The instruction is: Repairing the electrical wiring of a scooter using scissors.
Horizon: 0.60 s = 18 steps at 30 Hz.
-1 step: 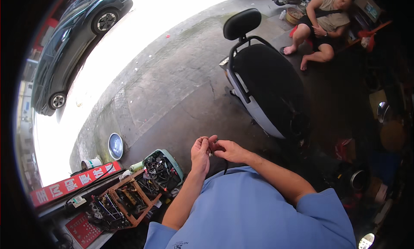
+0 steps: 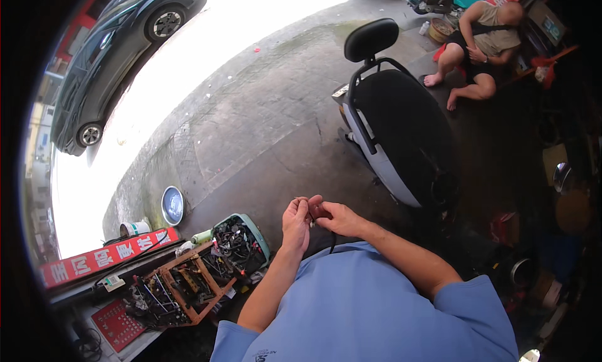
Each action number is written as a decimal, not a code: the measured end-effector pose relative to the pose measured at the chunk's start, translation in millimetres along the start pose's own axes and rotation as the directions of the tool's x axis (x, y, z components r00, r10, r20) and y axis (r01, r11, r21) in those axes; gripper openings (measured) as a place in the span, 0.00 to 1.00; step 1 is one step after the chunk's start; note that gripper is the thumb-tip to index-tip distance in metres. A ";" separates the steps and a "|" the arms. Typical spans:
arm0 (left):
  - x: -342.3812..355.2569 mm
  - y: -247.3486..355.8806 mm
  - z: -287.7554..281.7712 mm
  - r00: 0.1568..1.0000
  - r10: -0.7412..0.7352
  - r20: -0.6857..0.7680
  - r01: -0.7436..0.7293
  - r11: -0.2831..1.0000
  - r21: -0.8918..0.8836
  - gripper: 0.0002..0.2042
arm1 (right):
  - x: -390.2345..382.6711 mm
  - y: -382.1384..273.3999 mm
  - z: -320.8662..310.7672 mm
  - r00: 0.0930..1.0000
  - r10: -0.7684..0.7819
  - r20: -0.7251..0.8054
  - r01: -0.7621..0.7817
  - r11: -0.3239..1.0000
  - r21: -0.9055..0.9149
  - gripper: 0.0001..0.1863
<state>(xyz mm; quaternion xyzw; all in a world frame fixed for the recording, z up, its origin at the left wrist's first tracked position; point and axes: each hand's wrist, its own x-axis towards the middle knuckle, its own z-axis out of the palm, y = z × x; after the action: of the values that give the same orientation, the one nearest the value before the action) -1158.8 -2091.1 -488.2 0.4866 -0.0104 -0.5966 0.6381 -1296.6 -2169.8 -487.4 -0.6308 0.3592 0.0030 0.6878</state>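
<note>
In front of my blue shirt, my two hands meet at mid-picture. The fingers of my left hand (image 2: 296, 223) are pinched together around a thin dark cable (image 2: 332, 241). My right hand (image 2: 338, 219) is closed close beside it, thumb and fingers bent toward the same cable. A small pale piece, perhaps a connector (image 2: 312, 224), shows between the hands. The cable hangs in a loop below my right hand, against the shirt; its far end is hidden.
A scooter (image 2: 401, 124) with a black seat and backrest stands ahead to the right. At left are a wooden tool tray (image 2: 204, 299), a teal-rimmed bin of parts (image 2: 266, 243), a red sign (image 2: 94, 262) and a basin (image 2: 172, 205). A person (image 2: 492, 39) sits far right; a car (image 2: 119, 61) is outside.
The surroundings have shifted slightly to the right in the picture. My hands stay together at nearly the same spot, with the dark cable and pale piece showing more clearly between them.
</note>
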 end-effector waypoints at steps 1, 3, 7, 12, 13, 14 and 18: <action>2.1 13.3 -6.8 0.999 0.023 -0.027 -0.025 0.998 -0.055 0.06 | 15.1 -8.8 6.6 0.999 -0.016 0.046 0.017 1.000 -0.018 0.15; 4.2 40.2 -29.5 0.993 0.075 -0.093 -0.087 0.987 -0.132 0.06 | 44.2 -26.5 22.7 0.988 -0.115 -0.106 0.076 0.945 -0.318 0.16; 24.1 77.1 -65.3 0.975 0.127 -0.180 -0.181 0.927 -0.328 0.06 | 104.8 -52.5 36.2 0.990 -0.138 0.031 0.142 0.972 -0.186 0.14; 77.4 132.5 -89.6 0.948 0.148 -0.283 -0.258 0.877 -0.405 0.06 | 195.8 -82.7 36.7 0.925 -0.122 0.360 0.168 0.981 -0.099 0.13; 95.7 146.1 -95.3 0.937 0.144 -0.318 -0.274 0.868 -0.415 0.06 | 218.7 -92.7 33.0 0.921 -0.132 0.367 0.178 0.979 -0.095 0.13; 115.1 160.8 -99.8 0.927 0.138 -0.348 -0.287 0.860 -0.422 0.06 | 241.7 -103.2 27.9 0.891 -0.089 0.446 0.147 0.984 -0.097 0.13; 208.6 226.1 -107.9 0.924 0.169 -0.343 -0.296 0.884 -0.362 0.06 | 337.9 -155.7 -5.2 0.864 0.060 0.500 -0.059 0.998 -0.018 0.13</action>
<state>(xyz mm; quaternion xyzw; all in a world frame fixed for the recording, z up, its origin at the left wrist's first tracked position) -864.7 -2228.2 -520.1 0.4234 0.1526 -0.4224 0.7868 -977.2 -2357.9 -520.5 -0.5979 0.1880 0.1881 0.7562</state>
